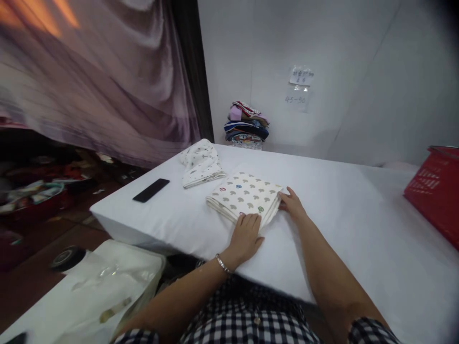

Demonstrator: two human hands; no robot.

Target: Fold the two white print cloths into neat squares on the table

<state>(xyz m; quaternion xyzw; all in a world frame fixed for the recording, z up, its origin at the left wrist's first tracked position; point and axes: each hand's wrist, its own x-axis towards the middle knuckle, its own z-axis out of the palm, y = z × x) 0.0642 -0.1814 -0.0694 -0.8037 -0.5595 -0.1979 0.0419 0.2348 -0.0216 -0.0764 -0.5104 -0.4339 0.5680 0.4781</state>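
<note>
A folded white cloth [247, 193] lies flat on the white table [344, 220], with gray mushroom shapes all over it and a few red, blue and green ones. The person's 2 hands both touch it. The left hand [246, 237] is at the cloth's 6 o'clock. Its fingers lie side by side on the near edge, and its thumb sticks out away from them, off the cloth. The right hand [293, 205] is at the cloth's 3 o'clock, with its fingers at the right corner. I cannot tell if they pinch the cloth there. A shiny bracelet [223, 263] goes around the left wrist, and the person's shirt [247, 327] has black and white checks. At the cloth's 10 o'clock, just beside it, is a white cloth with small dark marks [202, 165], part folded and part bunched up. A black phone [151, 190] lies at 9 o'clock, near the table's edge. Well apart at 3 o'clock is a red basket [432, 188]. At 12 o'clock, past the far edge, is a pile of folded clothes [246, 126]. On the wall [344, 67], at 1 o'clock, is a paper sign [297, 100] that says 45-50. A purple curtain [143, 81] hangs at 10 o'clock.
</note>
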